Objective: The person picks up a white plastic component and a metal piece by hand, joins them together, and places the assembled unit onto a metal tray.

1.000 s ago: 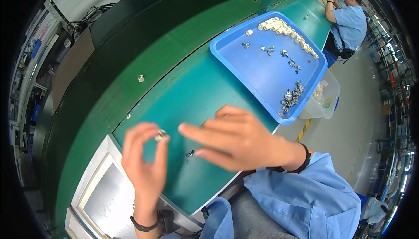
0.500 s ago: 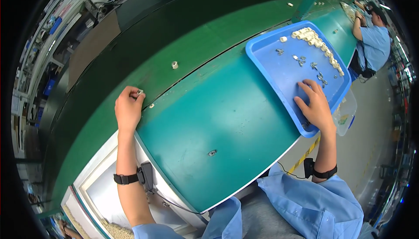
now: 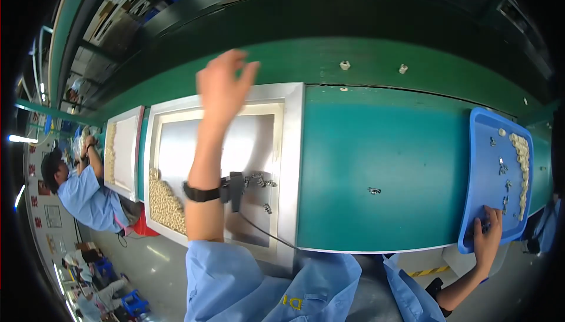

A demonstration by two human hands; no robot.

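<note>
My left hand (image 3: pixel 226 86) is raised over the green belt (image 3: pixel 282 57), past the far edge of a metal-framed tray (image 3: pixel 297 145). Its thumb stands apart from the fingers and nothing shows in it, though it is slightly blurred. My right hand (image 3: pixel 488 238) reaches into the near end of a blue tray (image 3: pixel 471 163), thumb and fingers apart, with small dark metal parts (image 3: pixel 486 226) between them. Other small metal clips (image 3: pixel 503 168) and a row of cream cylindrical pieces (image 3: pixel 522 166) lie in that tray. Two small whitish fittings, one nearer (image 3: pixel 345 65) and one farther right (image 3: pixel 403 69), sit on the belt.
A single metal clip (image 3: pixel 374 191) lies on the teal table (image 3: pixel 382 145). The framed tray holds a heap of cream pieces (image 3: pixel 165 204) and several metal clips (image 3: pixel 259 181). Left of it, a co-worker (image 3: pixel 88 192) sits by another white tray (image 3: pixel 126 163).
The view has swung left. My left hand has let go of the small whitish fitting, which now sits on the belt, and has moved left. My right hand remains at the blue tray's near end.
</note>
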